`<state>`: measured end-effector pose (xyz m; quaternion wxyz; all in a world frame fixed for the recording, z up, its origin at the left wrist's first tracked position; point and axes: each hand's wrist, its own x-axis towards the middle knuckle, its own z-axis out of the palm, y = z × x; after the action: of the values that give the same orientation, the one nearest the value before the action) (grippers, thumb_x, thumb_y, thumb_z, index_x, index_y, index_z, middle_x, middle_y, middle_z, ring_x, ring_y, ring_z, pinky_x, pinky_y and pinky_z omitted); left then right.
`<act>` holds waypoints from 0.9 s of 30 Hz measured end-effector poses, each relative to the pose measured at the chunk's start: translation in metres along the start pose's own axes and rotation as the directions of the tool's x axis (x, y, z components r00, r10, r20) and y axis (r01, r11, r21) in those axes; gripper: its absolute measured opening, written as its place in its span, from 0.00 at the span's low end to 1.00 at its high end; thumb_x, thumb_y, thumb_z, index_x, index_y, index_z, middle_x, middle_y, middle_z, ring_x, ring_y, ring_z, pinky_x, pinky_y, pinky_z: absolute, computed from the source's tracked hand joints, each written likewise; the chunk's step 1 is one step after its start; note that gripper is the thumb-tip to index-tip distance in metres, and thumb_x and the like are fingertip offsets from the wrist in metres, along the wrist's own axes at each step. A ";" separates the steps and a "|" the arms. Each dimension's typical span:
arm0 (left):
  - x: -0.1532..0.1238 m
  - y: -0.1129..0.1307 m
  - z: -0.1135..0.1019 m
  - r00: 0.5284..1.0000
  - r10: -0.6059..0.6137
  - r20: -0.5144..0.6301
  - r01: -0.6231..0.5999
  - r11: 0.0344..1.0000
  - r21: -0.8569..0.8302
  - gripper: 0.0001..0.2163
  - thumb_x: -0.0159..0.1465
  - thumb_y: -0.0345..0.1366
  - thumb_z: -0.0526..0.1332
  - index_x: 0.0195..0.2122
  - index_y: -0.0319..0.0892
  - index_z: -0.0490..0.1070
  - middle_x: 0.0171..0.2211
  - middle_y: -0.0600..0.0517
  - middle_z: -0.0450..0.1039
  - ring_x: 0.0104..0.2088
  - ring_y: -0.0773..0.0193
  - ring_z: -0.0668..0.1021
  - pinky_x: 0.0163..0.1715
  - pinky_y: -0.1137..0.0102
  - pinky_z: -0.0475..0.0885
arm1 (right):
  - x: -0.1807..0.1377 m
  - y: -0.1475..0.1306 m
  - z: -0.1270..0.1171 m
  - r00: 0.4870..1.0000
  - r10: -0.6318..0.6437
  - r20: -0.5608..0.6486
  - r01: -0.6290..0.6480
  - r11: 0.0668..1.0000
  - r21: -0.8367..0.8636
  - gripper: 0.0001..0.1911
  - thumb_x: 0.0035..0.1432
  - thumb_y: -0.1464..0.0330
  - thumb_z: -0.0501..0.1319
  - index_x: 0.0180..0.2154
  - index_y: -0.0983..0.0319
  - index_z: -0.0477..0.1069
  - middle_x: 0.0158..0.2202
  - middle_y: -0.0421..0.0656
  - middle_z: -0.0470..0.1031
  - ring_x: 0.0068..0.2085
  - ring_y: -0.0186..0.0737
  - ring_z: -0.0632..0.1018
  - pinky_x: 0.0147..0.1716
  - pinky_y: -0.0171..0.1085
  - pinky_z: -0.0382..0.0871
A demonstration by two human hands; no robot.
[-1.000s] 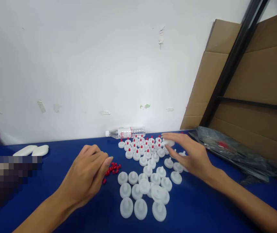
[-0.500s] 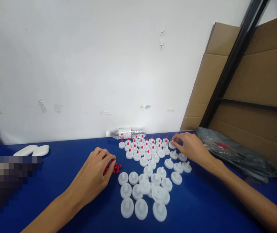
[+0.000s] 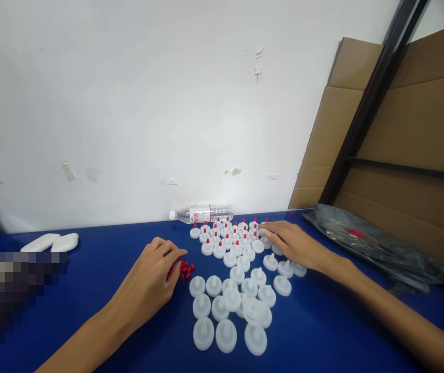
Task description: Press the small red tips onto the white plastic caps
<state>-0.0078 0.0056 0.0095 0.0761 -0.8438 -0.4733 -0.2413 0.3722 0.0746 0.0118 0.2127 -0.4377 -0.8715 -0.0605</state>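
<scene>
My left hand rests on the blue table with its fingers curled round a small pile of red caps; part of the pile is hidden under the fingers. Several white round lids with a centre spout stand in front, two or more of them stacked. Farther back, many lids carry a red cap on the spout. My right hand reaches over the right side of this group, fingers stretched out and thumb apart, its fingertips at a lid. It covers some lids, and I see nothing held in it.
A clear plastic bottle lies along the wall. Grey plastic bags lie at the right beside cardboard. Two white rounded objects sit at the left. One red cap lies near the back edge.
My right hand has moved left, from a lid at the back right to the edge of the red-capped group, its fingers straightening. My left hand stays almost still at the red caps.
</scene>
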 end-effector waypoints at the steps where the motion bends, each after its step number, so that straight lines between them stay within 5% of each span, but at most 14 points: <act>1: 0.000 0.001 0.000 1.000 -0.005 0.002 0.005 1.000 -0.004 0.15 0.72 0.32 0.51 0.50 0.39 0.77 0.41 0.45 0.77 0.45 0.51 0.74 0.44 0.55 0.73 | -0.001 -0.001 0.001 1.000 -0.008 0.001 0.008 1.000 0.006 0.23 0.76 0.57 0.47 0.59 0.58 0.73 0.56 0.47 0.79 0.56 0.53 0.79 0.55 0.54 0.74; 6: 0.001 0.005 -0.004 1.000 -0.017 0.020 0.017 1.000 -0.020 0.12 0.72 0.34 0.52 0.41 0.42 0.76 0.38 0.47 0.78 0.43 0.52 0.74 0.43 0.57 0.72 | 0.000 -0.004 -0.004 0.998 -0.025 -0.051 0.026 0.999 0.036 0.21 0.76 0.58 0.48 0.55 0.56 0.76 0.54 0.43 0.80 0.55 0.49 0.80 0.55 0.50 0.75; 13: -0.001 0.004 0.000 0.998 -0.013 0.062 0.013 1.000 -0.001 0.11 0.71 0.34 0.54 0.38 0.42 0.77 0.38 0.47 0.77 0.43 0.52 0.73 0.43 0.56 0.69 | 0.006 -0.016 -0.032 0.917 0.069 -0.392 -0.054 0.997 0.050 0.14 0.72 0.59 0.57 0.47 0.60 0.76 0.46 0.49 0.81 0.46 0.53 0.82 0.47 0.49 0.76; 20: -0.001 0.008 -0.003 1.000 0.012 0.011 -0.013 0.998 0.067 0.11 0.72 0.33 0.53 0.40 0.42 0.76 0.38 0.46 0.76 0.43 0.51 0.73 0.42 0.55 0.69 | -0.002 -0.050 -0.026 0.884 -0.258 -0.391 0.311 0.947 0.077 0.07 0.72 0.69 0.58 0.49 0.60 0.72 0.45 0.47 0.79 0.46 0.42 0.81 0.46 0.40 0.76; 27: -0.009 0.052 -0.015 0.944 0.258 -0.204 -0.243 0.965 0.100 0.12 0.71 0.32 0.56 0.54 0.41 0.71 0.43 0.45 0.75 0.47 0.50 0.72 0.47 0.55 0.69 | -0.015 -0.102 -0.024 0.792 -0.525 -0.312 0.589 0.791 0.166 0.08 0.71 0.68 0.62 0.48 0.64 0.69 0.44 0.48 0.81 0.44 0.39 0.81 0.45 0.38 0.76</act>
<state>0.0269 -0.0349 0.0232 0.1878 -0.8626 -0.3596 -0.3023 0.3069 -0.0057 0.0359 0.3473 -0.1170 -0.9283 -0.0634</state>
